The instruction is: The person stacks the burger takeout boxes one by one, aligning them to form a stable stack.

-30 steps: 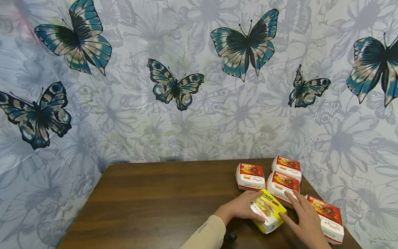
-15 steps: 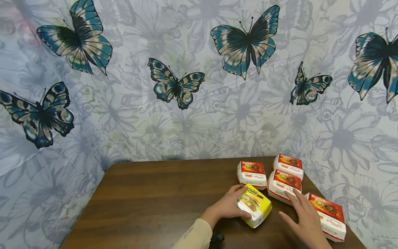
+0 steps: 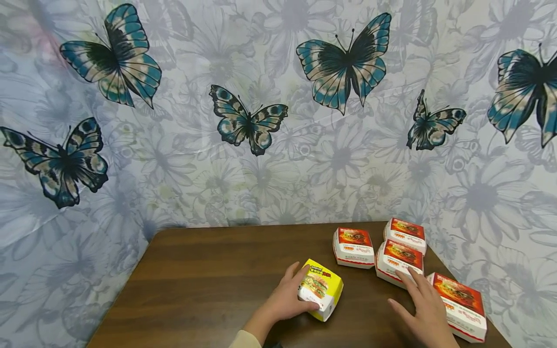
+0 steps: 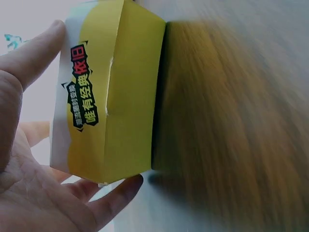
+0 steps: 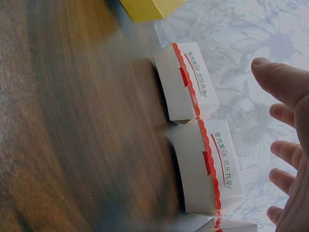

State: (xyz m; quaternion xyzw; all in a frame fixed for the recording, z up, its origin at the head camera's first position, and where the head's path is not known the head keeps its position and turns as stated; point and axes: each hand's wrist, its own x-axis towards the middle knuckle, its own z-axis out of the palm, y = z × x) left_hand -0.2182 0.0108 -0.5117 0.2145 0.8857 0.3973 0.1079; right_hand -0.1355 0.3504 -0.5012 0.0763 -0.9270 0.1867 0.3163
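A yellow and white burger box (image 3: 321, 290) with a burger picture on its lid sits in my left hand (image 3: 285, 297). In the left wrist view the thumb and fingers of that hand (image 4: 43, 159) span the yellow box (image 4: 130, 96) from opposite sides, low over the wood. My right hand (image 3: 419, 309) is spread, with nothing gripped. Its fingertips overlap a red and white burger box (image 3: 398, 258) in the head view, and a larger red and white box (image 3: 461, 302) lies just to its right. The right wrist view has the right hand (image 5: 289, 145) with fingers apart, beside white boxes (image 5: 207, 166).
Two more red and white burger boxes stand at the back right, one (image 3: 354, 249) left of the group and one (image 3: 404, 233) near the table's right edge. The brown wooden table (image 3: 196, 280) ends at a butterfly-print cloth backdrop (image 3: 261, 188).
My left hand has carried the yellow burger box leftward, away from the red and white boxes. My right hand, earlier at the yellow box's side, has stayed nearly in place.
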